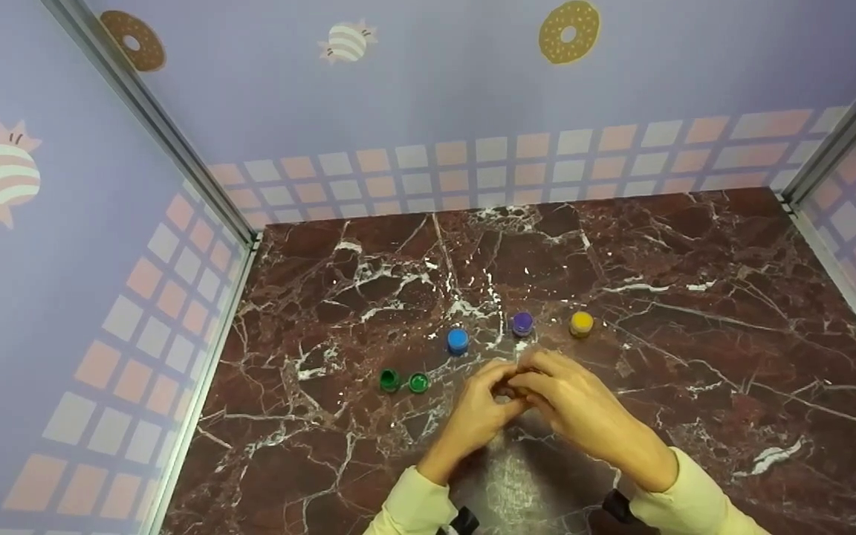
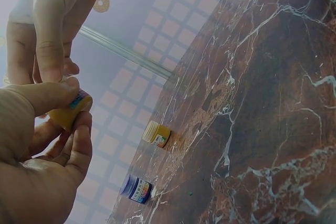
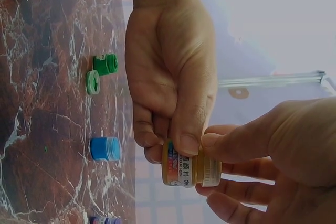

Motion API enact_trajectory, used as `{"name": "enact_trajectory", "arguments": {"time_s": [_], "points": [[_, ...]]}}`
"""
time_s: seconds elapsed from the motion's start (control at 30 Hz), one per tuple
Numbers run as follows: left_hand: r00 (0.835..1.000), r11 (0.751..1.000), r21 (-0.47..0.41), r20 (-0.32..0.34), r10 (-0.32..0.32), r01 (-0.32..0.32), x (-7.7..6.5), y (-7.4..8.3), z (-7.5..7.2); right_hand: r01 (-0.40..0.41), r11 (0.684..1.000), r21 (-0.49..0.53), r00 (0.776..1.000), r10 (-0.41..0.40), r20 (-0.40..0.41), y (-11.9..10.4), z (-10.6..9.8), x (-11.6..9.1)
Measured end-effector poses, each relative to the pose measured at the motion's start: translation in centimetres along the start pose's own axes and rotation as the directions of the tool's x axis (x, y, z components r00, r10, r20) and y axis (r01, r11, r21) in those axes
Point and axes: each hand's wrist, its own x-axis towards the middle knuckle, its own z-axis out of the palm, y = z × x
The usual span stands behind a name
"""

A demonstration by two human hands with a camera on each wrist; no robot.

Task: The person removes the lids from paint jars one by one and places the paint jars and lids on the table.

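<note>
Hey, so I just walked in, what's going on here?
Someone's left grip holds a small orange-yellow paint jar above the table, while their right grip pinches its ridged lid. On the table, a green jar stands open beside the green lid. The blue jar, purple jar and yellow jar have their lids on.
</note>
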Motion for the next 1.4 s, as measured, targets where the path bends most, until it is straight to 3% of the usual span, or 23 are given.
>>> {"name": "enact_trajectory", "arguments": {"time_s": [0.37,0.57,0.87,1.2,1.4], "points": [[1.0,0.997,-0.074,-0.011,0.008,-0.009,0.0,-0.2,0.1,-0.039,0.999,0.007,0.999,0.039,-0.021,0.1,0.0,-0.1],[0.999,0.992,-0.129,-0.033,0.005,-0.009,0.1,-0.2,0.3,-0.161,0.987,0.021,0.986,0.162,-0.05,0.0,0.1,0.0],[0.996,0.993,-0.117,-0.082,-0.04,0.031,-0.1,0.0,1.2,-0.344,0.938,0.047,0.937,0.346,-0.052,-0.3,0.3,0.6],[0.993,0.998,-0.067,-0.115,-0.012,0.004,0.0,-0.3,1.4,-0.336,0.942,0.015,0.939,0.336,-0.075,-0.8,0.8,0.9],[0.993,0.99,-0.136,-0.109,-0.038,0.023,-0.1,-0.4,1.5,-0.358,0.934,-0.008,0.932,0.356,-0.067,-1.0,1.0,0.9]]}}
